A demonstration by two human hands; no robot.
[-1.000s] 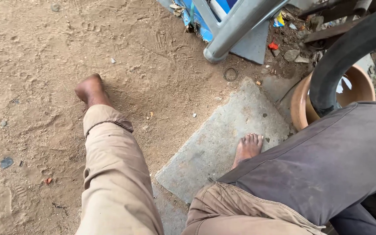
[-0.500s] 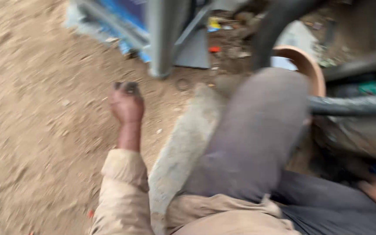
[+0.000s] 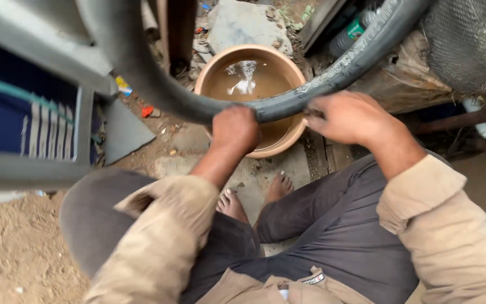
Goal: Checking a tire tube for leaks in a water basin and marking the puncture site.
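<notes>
A black rubber inner tube (image 3: 344,66) curves across the top of the head view. My left hand (image 3: 235,128) is closed around its lowest stretch. My right hand (image 3: 349,116) grips the tube just to the right, fingers wrapped over it. Both hands hold the tube above a round brown basin (image 3: 293,73) of muddy water standing on the ground. My bare feet (image 3: 254,197) rest on a concrete slab just below the basin, between my knees in dark trousers.
A grey metal frame with blue panels (image 3: 29,129) stands at the left. Sandy ground (image 3: 12,253) lies at the lower left. A flat stone (image 3: 243,25) sits behind the basin. Wire mesh (image 3: 473,39) and a dark bottle (image 3: 350,36) are at the upper right.
The view swung from the sandy ground and my legs to the basin. Both my hands came into view, gripping the tube over the water. I now sit with both feet together.
</notes>
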